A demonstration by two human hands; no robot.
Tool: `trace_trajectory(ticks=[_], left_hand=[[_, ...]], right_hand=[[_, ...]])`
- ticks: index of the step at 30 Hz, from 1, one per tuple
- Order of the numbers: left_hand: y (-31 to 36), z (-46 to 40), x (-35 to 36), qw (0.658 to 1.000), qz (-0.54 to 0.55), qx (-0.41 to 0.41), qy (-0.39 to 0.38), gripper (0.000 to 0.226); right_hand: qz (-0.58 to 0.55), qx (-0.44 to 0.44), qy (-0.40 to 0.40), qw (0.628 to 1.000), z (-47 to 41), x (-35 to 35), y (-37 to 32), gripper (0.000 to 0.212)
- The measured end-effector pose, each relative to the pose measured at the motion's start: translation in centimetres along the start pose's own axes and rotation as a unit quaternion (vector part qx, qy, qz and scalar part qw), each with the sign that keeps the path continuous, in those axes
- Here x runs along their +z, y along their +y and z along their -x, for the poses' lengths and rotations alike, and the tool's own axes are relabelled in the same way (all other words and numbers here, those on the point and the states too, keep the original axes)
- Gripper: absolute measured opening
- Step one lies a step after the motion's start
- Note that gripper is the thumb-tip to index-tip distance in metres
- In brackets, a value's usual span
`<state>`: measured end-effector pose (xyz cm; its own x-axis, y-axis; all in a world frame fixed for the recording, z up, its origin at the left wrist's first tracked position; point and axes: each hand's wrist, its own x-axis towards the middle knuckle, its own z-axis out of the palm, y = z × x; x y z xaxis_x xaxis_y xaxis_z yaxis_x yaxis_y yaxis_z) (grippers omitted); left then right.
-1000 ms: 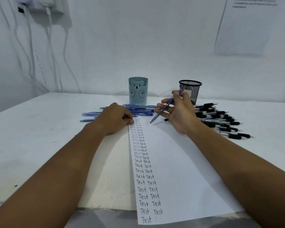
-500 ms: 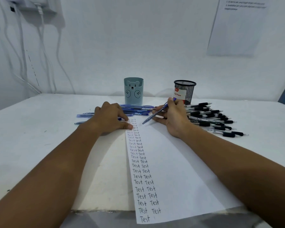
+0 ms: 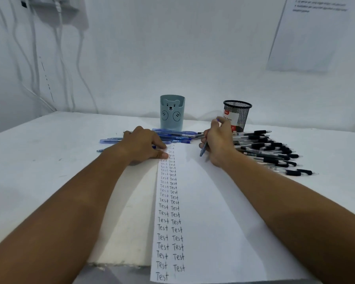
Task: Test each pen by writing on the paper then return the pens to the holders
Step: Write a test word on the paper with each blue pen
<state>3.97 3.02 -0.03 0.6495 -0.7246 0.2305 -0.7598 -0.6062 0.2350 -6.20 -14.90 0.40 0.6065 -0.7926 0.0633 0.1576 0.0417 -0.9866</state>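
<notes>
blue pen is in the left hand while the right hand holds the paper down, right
Not quite: the hands are swapped. The head view shows the right hand gripping the blue pen, while the left hand presses the paper down beside the written columns.

The paper (image 3: 203, 212) carries two handwritten columns of the word "Test", and the label on the mesh holder (image 3: 239, 115) partly reads "Ball Pens".
</notes>
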Motion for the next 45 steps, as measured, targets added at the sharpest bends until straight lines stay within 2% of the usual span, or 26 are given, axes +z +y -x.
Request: trace_trajectory(ticks=[8,10,13,15,18,20,23,25,29,33,45], left_hand=[[-0.3,0.1,0.0,1.0,-0.022,-0.001,0.007,0.05],[-0.4,0.1,0.1,1.0,-0.013,0.003,0.009,0.049],[-0.5,0.0,0.1,1.0,-0.005,0.013,0.017,0.042],[-0.5,0.0,0.1,1.0,-0.001,0.016,0.024,0.037],[-0.4,0.0,0.1,0.999,0.0,0.016,0.037,0.031],[-0.4,-0.1,0.1,0.999,0.003,0.014,0.045,0.027],[-0.4,0.0,0.1,0.998,0.008,0.019,0.055,0.023],[-0.5,0.0,0.2,0.998,0.006,0.021,0.061,0.022],[-0.4,0.2,0.3,0.997,0.007,0.02,0.068,0.02],[-0.2,0.2,0.2,0.997,0.015,0.02,0.073,0.02],[0.2,0.3,0.0,0.998,0.013,0.004,0.067,0.021]], right_hand=[[-0.07,-0.006,0.011,0.997,-0.4,1.9,-1.1,0.004],[-0.077,-0.004,0.009,0.997,-0.6,2.0,-1.0,0.01],[-0.019,-0.017,-0.016,1.0,-0.6,1.5,-0.8,0.033],[-0.007,-0.033,-0.038,0.999,-0.4,1.2,-0.8,0.039],[-0.013,-0.038,-0.084,0.996,-0.1,1.0,-0.9,0.033],[-0.016,-0.034,-0.114,0.993,0.3,1.2,-0.6,0.02],[0.014,-0.043,-0.157,0.987,0.5,1.4,0.3,0.025],[0.062,-0.055,-0.17,0.982,0.6,1.6,0.6,0.009],[0.081,-0.038,-0.169,0.982,0.4,1.8,0.7,0.012],[0.104,-0.042,-0.19,0.975,0.4,1.4,1.0,0.032],[0.12,-0.059,-0.211,0.968,0.3,1.3,1.3,0.031]])
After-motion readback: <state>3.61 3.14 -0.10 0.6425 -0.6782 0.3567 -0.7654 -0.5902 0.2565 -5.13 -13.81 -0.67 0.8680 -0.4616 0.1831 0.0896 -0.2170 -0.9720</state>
